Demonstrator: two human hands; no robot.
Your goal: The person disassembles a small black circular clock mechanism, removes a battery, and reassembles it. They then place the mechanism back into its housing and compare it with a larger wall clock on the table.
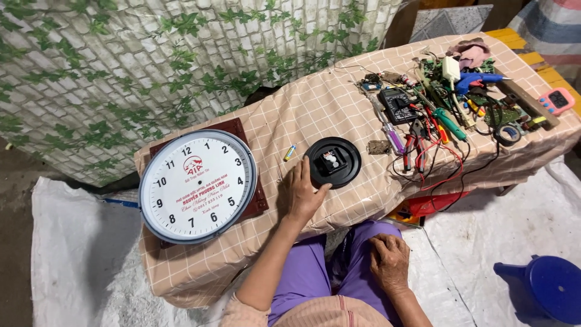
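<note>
Resting flat on the checked beige tablecloth (pixel 339 103), your left hand (pixel 301 194) lies open, fingers spread, its fingertips touching the near rim of a round black plastic clock-back disc with a square movement at its centre (pixel 332 161); it grasps nothing. Your right hand (pixel 389 261) sits loosely curled and empty on your purple trouser leg (pixel 315 272), well below the table edge. Just left of your left hand lies a large round white wall clock face with a silver rim (pixel 196 186), set on a dark red-brown board (pixel 261 203). Beyond your left fingertips rests a small yellow-and-blue battery (pixel 290 152). Far to the right of both hands, a jumble of tools includes a black multimeter (pixel 397 106), red-handled pliers (pixel 410 149) and a blue glue gun (pixel 475 81).
</note>
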